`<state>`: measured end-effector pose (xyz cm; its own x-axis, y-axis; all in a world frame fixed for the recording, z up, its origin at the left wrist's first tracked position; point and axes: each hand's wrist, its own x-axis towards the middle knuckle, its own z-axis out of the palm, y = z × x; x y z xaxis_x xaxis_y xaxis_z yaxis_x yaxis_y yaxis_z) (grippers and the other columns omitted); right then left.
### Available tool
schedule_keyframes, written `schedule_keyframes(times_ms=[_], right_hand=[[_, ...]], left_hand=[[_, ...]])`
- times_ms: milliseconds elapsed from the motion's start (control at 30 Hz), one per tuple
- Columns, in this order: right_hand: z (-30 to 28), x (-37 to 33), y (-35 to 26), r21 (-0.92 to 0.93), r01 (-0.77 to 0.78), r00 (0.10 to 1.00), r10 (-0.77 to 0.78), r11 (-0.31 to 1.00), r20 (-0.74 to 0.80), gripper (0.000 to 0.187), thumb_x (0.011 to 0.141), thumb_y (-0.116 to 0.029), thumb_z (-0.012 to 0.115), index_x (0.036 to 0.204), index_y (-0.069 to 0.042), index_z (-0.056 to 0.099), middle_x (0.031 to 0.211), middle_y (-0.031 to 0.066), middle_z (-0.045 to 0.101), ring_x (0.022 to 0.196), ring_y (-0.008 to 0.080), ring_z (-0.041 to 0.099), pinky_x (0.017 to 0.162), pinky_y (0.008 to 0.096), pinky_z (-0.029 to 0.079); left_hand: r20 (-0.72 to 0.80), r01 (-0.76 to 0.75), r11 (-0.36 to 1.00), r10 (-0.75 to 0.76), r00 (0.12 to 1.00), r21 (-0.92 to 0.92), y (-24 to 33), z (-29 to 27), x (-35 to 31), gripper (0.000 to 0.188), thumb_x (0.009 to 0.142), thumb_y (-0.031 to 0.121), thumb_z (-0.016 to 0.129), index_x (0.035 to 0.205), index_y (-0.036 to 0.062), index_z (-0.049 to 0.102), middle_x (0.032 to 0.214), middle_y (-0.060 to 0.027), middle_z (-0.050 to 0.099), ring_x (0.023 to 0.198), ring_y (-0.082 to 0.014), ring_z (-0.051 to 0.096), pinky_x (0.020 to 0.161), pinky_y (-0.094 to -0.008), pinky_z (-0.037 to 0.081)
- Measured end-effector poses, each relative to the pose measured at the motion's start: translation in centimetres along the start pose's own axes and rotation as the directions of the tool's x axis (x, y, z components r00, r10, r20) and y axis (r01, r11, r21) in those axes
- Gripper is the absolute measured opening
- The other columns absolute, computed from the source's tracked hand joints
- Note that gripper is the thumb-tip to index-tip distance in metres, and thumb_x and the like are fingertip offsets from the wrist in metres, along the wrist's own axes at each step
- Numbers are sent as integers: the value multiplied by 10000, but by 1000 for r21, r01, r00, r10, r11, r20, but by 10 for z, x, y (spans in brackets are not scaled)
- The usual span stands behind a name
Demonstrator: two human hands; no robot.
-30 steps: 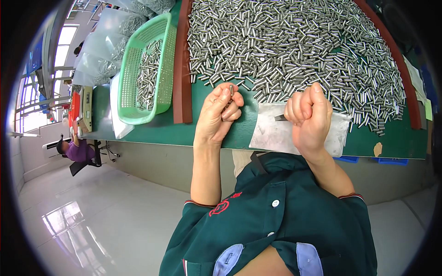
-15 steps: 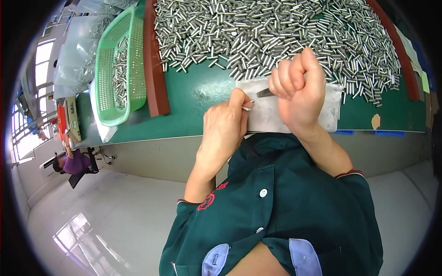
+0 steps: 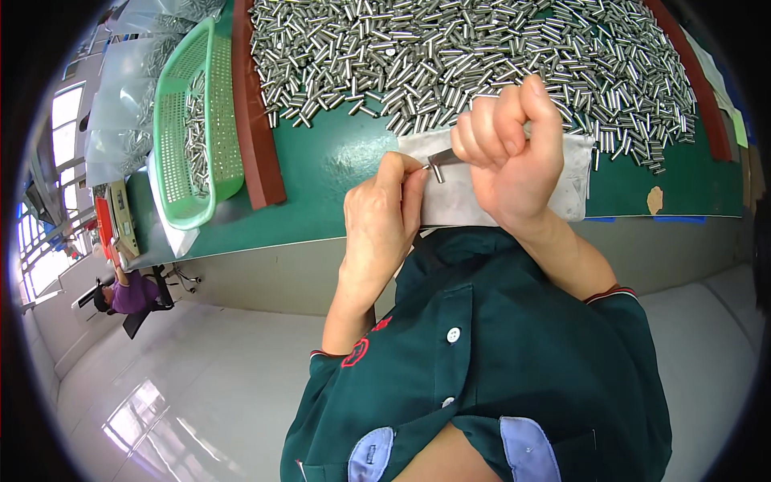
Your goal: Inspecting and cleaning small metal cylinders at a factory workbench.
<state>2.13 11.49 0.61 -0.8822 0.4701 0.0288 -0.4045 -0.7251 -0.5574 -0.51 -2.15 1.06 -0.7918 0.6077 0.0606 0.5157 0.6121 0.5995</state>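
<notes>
Over a greyish-white cloth [image 3: 458,201] at the table's near edge, both my hands work close together. My left hand [image 3: 376,205] is closed in a pinch on a small metal pin, mostly hidden by the fingertips. My right hand [image 3: 514,157] is curled round a dark, flat metal tool [image 3: 443,157]; its handle is hidden in the fist. The tool's tip reaches the left fingertips. Just beside that tip is a short shiny metal pin [image 3: 438,173]; whether it is held or lies on the cloth I cannot tell.
A wide heap of metal pins [image 3: 466,56] covers the green table [image 3: 321,161], between red-brown bars [image 3: 259,153] at both sides. To the left stands a green basket [image 3: 229,173] with pins, near clear plastic bags [image 3: 120,120]. A person in purple [image 3: 135,296] sits at the far left.
The tool in my right hand has moved left, so its tip now meets my left fingertips. Of the two pins that stuck out from the left fingers, one now shows clearly beside the tool tip.
</notes>
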Motion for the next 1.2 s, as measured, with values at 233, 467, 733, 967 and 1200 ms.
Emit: schedule_keyframes(times_ms=[233, 467, 733, 967, 1200], right_hand=[[4, 3, 1, -82, -85, 996, 82, 993, -44, 447, 913, -290, 271, 497, -127, 265, 409, -26, 227, 377, 81, 143, 386, 245, 163], [2, 3, 4, -87, -107, 994, 105, 990, -30, 429, 914, -284, 276, 517, -121, 273, 420, -19, 238, 389, 78, 153, 388, 241, 167], [5, 2, 5, -103, -105, 994, 102, 989, -29, 423, 916, -280, 278, 526, -116, 272, 424, -17, 240, 388, 77, 153, 382, 236, 162], [14, 0, 7, -190, -100, 995, 93, 977, -48, 430, 919, -269, 288, 522, -103, 274, 427, -10, 252, 390, 74, 169, 378, 237, 165], [26, -11, 9, -393, 91, 990, -41, 915, 135, 398, 918, -196, 330, 544, -61, 311, 475, -23, 270, 434, 61, 219, 405, 234, 202]], left_hand=[[1, -20, 999, 20, 1000, 33, 0, -1, 0, 116, 766, 62, 572, 756, 34, 460, 536, -123, 514, 479, -291, 519, 447, -357, 390], [0, -14, 999, 14, 1000, 36, 1, -1, -2, 121, 759, 54, 577, 743, 31, 459, 559, -122, 519, 487, -290, 517, 446, -352, 389], [-3, -27, 998, 28, 1000, 57, 1, -1, -2, 120, 753, 49, 580, 734, 31, 463, 550, -119, 512, 481, -289, 511, 444, -351, 388], [-38, -45, 999, 46, 998, 29, -1, 0, -2, 131, 742, 48, 587, 697, 27, 466, 536, -123, 498, 477, -294, 504, 441, -357, 382], [-44, -76, 997, 77, 996, 34, -2, 2, -1, 120, 744, 39, 574, 694, 28, 466, 534, -126, 496, 478, -300, 502, 439, -364, 379]])
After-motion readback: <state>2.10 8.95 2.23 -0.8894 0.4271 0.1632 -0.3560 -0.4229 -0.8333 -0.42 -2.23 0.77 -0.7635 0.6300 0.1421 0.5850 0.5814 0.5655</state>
